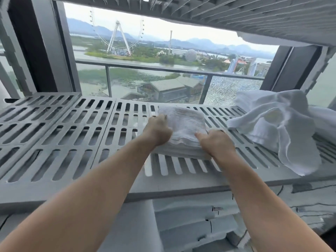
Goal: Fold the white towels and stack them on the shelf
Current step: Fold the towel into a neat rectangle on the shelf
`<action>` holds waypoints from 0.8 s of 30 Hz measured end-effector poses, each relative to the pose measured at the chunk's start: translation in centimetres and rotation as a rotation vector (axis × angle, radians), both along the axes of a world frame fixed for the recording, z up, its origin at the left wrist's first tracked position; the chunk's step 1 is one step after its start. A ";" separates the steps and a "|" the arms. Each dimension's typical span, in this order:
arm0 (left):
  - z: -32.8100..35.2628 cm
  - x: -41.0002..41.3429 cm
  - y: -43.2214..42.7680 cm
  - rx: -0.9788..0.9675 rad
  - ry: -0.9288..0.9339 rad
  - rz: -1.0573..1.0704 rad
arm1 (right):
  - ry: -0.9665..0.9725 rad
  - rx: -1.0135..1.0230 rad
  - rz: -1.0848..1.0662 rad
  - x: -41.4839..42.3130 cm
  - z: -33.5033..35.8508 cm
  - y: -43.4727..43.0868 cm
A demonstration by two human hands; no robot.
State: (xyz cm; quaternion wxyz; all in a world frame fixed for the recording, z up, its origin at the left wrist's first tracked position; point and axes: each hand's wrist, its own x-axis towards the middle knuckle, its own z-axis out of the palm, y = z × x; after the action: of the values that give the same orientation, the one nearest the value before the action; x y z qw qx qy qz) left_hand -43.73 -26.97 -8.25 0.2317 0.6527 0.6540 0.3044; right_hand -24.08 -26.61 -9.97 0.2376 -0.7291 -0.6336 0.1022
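A folded white towel (183, 124) lies flat on the grey slatted shelf (60, 135), near its middle. My left hand (157, 130) holds the towel's left edge, fingers curled over the side. My right hand (217, 141) holds the near right corner, with the thumb lying on top of the towel. A heap of unfolded white towels (276, 128) sits on the shelf's right end, one corner hanging over the front edge.
Another slatted shelf (236, 17) runs overhead. Behind the shelf stands a window with a balcony railing (145, 67). More folded white towels (196, 220) are stacked on a lower level beneath the shelf. The shelf's left half holds nothing.
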 end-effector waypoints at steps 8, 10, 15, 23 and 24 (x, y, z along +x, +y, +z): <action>0.1 5.6 -1.4 0.057 0.012 0.104 | 0.172 0.195 0.169 2.9 -1.2 -0.3; 0.3 6.1 -1.8 0.091 0.000 0.148 | 0.265 0.171 0.220 3.3 -1.0 0.0; 0.8 8.0 -1.8 0.247 -0.071 0.201 | 0.572 0.148 0.282 5.4 -0.3 1.3; 5.1 12.9 4.3 0.472 -0.118 0.203 | 0.640 0.454 0.218 10.0 6.0 5.7; 5.6 13.9 5.5 0.476 -0.169 0.187 | 0.624 0.463 0.214 11.1 7.2 6.3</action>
State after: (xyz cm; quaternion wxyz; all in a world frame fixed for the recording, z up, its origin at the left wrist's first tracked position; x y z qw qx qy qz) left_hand -29.84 -21.52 -2.63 0.0965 0.5977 0.5999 0.5231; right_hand -13.01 -20.33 -2.78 0.5645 -0.5202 -0.6098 0.1973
